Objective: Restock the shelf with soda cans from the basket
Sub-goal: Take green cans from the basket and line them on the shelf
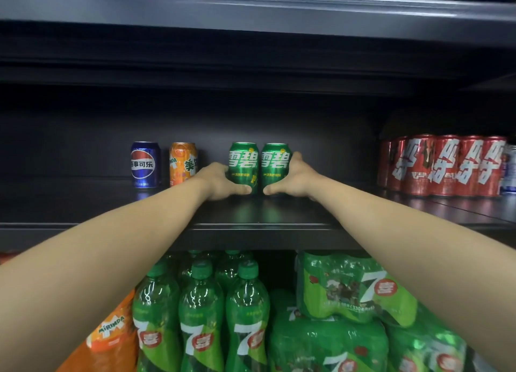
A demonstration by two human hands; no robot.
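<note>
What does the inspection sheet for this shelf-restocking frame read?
Surface: dark metal shelf, mostly bare at the front.
Job's things: two green Sprite cans upright, side by side; basket not in view.
Clutter: blue Pepsi can and orange Mirinda can to the left; red cola cans to the right.
Grippers: left hand holds the left green can, right hand the right one.
Cables: nothing seen.
Surroundings: green 7-Up bottles and green wrapped packs below.

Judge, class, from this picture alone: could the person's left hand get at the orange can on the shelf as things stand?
Probably yes, once it lets go. The left hand is wrapped around a green can, so it is occupied. The orange can stands just left of it, upright, with bare shelf in front and nothing blocking.
</note>
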